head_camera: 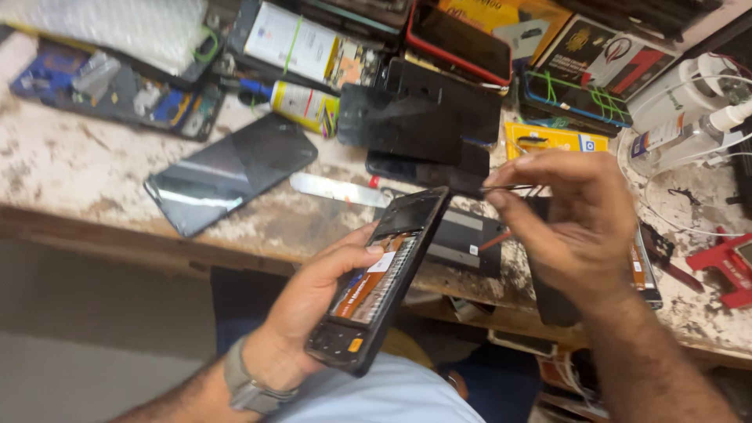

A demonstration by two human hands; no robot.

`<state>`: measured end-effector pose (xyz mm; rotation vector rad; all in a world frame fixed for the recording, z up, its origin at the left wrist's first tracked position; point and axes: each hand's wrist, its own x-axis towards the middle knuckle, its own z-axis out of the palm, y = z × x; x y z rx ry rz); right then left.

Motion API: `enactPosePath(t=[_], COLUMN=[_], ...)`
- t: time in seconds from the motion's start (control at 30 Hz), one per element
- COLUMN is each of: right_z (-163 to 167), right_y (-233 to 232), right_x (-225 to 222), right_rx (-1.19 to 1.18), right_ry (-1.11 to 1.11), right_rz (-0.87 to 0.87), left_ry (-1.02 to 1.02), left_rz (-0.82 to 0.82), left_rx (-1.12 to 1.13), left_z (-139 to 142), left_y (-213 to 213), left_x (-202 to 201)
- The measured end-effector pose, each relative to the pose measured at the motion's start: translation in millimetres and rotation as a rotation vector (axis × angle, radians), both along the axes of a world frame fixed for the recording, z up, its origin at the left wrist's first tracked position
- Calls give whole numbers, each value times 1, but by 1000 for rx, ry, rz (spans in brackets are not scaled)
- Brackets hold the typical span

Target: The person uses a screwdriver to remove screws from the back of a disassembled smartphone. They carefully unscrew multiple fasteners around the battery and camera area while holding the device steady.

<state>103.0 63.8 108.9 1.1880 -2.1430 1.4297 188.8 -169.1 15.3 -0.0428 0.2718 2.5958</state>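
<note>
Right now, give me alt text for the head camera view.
A left hand holds an opened phone, back cover off, while the right hand pinches thin tweezers at its top edge. Behind lies a worn workbench crowded with phones and parts.

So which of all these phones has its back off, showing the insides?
The one in the left hand: the opened phone shows an orange-labelled battery and circuit parts. The phones on the bench, like the black one, lie closed.
</note>
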Motion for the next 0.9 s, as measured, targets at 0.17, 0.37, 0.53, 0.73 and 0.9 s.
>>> enactPosePath(t=[0.17, 0.37, 0.53, 0.73, 0.9], right_z=[37, 57, 69, 75, 79], right_y=[11, 1, 2, -1, 6], right_x=[9, 14, 13, 9, 11], right_rx=[444, 588, 661, 733, 891], right_ry=[451, 649, 592, 637, 610], right_rz=[71, 203, 292, 376, 429], left_ry=[-8, -28, -34, -43, -39], left_rz=[-103, -141, -156, -162, -191], left_rx=[134, 83, 115, 94, 73], left_z=[-1, 6, 6, 4, 1], left_y=[1, 4, 4, 2, 4], left_x=[10, 14, 19, 20, 20])
